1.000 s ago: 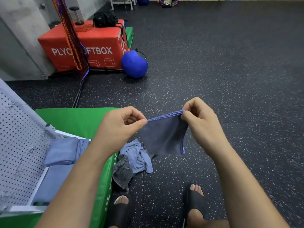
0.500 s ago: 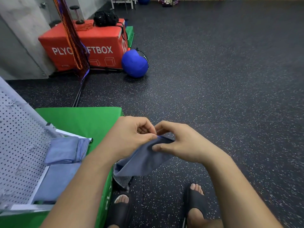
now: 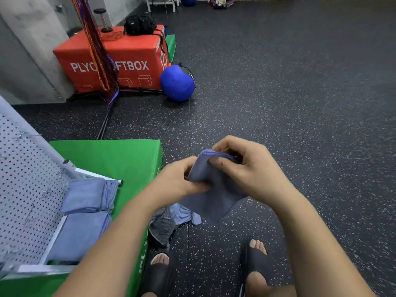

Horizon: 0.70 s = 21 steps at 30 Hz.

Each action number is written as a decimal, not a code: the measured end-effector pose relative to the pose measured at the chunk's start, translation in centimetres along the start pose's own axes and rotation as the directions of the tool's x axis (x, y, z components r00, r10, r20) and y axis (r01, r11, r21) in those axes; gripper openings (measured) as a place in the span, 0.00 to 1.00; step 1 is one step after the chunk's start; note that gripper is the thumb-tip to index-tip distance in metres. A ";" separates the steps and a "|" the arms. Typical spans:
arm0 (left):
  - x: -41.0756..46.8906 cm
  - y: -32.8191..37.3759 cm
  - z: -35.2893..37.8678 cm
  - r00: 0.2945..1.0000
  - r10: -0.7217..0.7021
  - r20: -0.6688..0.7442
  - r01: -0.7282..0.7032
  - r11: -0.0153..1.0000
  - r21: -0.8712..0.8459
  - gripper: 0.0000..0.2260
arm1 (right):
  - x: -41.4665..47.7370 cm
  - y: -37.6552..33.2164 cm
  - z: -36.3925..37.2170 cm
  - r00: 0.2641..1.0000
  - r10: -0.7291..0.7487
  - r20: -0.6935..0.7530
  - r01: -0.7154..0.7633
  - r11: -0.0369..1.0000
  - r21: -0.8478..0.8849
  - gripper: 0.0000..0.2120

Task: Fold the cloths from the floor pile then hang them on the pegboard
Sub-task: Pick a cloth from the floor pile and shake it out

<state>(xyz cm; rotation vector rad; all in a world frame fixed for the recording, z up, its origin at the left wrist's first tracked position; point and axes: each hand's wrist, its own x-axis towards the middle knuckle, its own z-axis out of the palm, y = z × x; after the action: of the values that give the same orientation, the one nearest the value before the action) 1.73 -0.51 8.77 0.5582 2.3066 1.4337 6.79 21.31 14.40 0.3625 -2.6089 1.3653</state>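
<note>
Just right of the green box (image 3: 111, 159), the left hand (image 3: 180, 183) and right hand (image 3: 246, 174) both pinch a blue cloth (image 3: 214, 196). It is doubled over with its layered edge under the right thumb, so this fold looks partway done. On top of the green box, two folded cloths (image 3: 85, 196) already rest against the pegboard (image 3: 25, 179). At the box's near right foot, the floor pile (image 3: 171, 219) holds at least two more crumpled pieces, so folding and hanging remain.
</note>
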 end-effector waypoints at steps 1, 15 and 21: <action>0.2 -0.5 0.2 1.000 -0.021 0.004 0.021 0.999 0.034 0.19 | 0.0 -0.1 -0.4 0.999 0.000 -0.046 0.001 1.000 0.021 0.03; 0.3 -3.8 -3.2 0.967 -0.187 -0.175 0.191 0.982 0.006 0.05 | -0.4 2.9 -5.2 0.830 0.239 -0.503 -0.209 0.971 0.117 0.02; 0.7 -3.1 -3.7 0.922 -0.263 -0.284 0.118 0.889 -0.442 0.08 | -0.4 3.7 -5.0 0.762 0.306 -0.571 -0.287 0.950 0.126 0.03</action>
<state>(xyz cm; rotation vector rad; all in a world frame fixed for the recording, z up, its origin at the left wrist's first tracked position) -1.12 -4.24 7.46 -0.0516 2.1086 1.9656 6.30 27.48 14.23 -0.4385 -2.1695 1.3291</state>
